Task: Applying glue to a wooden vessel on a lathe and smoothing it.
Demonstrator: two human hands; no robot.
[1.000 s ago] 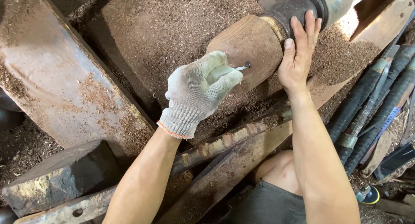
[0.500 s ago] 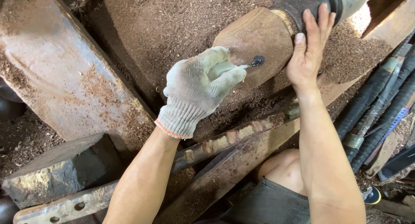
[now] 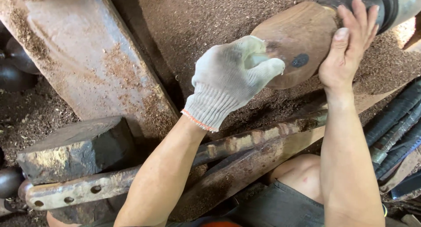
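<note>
- now, at far left, i see the sawdust-strewn lathe bed (image 3: 101, 65) has slid sideways as my view shifted.
- my gloved left hand (image 3: 230, 80) is curled round a small pale applicator (image 3: 256, 59), its tip now off the wood.
- the dark dab (image 3: 300, 60) has grown on the rounded wooden blank (image 3: 298, 38) at the chuck (image 3: 386, 5).
- my bare right hand (image 3: 346, 51), fingers spread, rests flat on the blank's far side.

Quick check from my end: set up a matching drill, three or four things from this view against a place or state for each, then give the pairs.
Things:
1. left hand
2. right hand
3. wooden block
4. dark patch

States or places:
A. bare, laid flat against the block's end
B. rounded, mounted on the metal spindle
C. gloved, closed on a small pale tube
D. on the block's face, between the two hands

Pairs: 1-C, 2-A, 3-B, 4-D
</note>
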